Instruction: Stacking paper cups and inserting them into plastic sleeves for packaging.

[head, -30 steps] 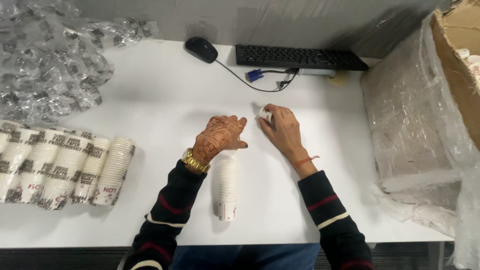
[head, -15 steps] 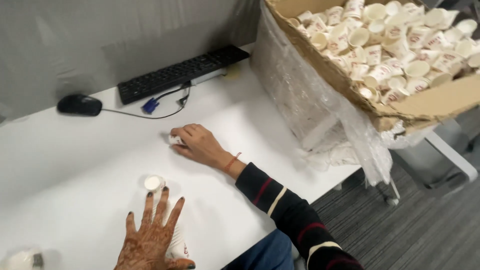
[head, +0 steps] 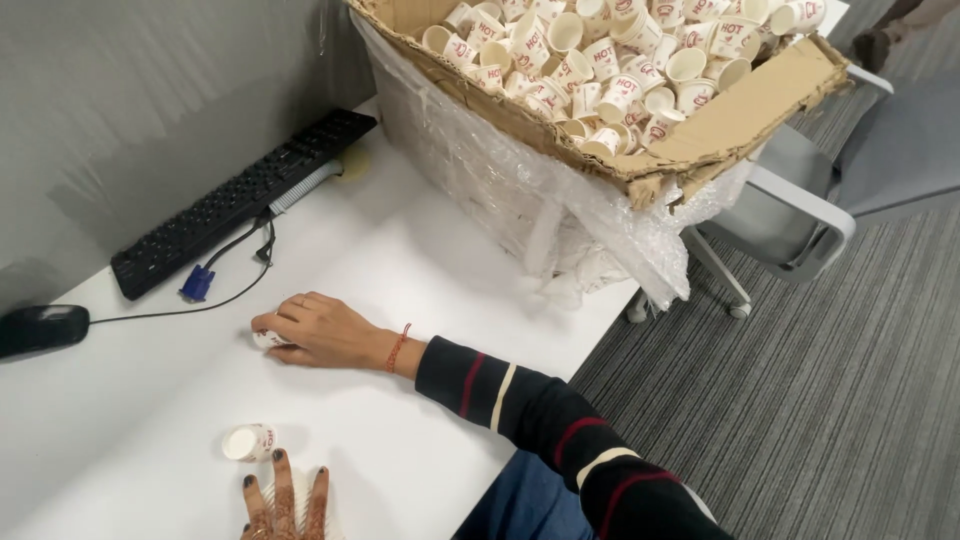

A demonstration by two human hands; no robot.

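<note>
My right hand [head: 322, 331] rests on the white desk [head: 420, 270] with its fingers closed around a small white paper cup [head: 268, 340] lying on its side. My left hand [head: 286, 505] lies at the bottom edge with fingers spread flat on a stack of paper cups [head: 300, 490], mostly hidden beneath it. The top of that stack, a cup with a red print [head: 250, 442], pokes out beyond the fingertips. A red thread circles my right wrist.
A cardboard box [head: 700, 125] lined with plastic wrap and full of loose paper cups [head: 600, 60] stands on the desk's right end. A black keyboard [head: 240, 200] and mouse [head: 42, 328] lie near the grey partition. An office chair [head: 830, 190] stands on the carpet.
The view has swung right and down toward the box and the floor. My right hand stays on the small cup; my left hand stays on the stack, now at the frame's bottom edge.
</note>
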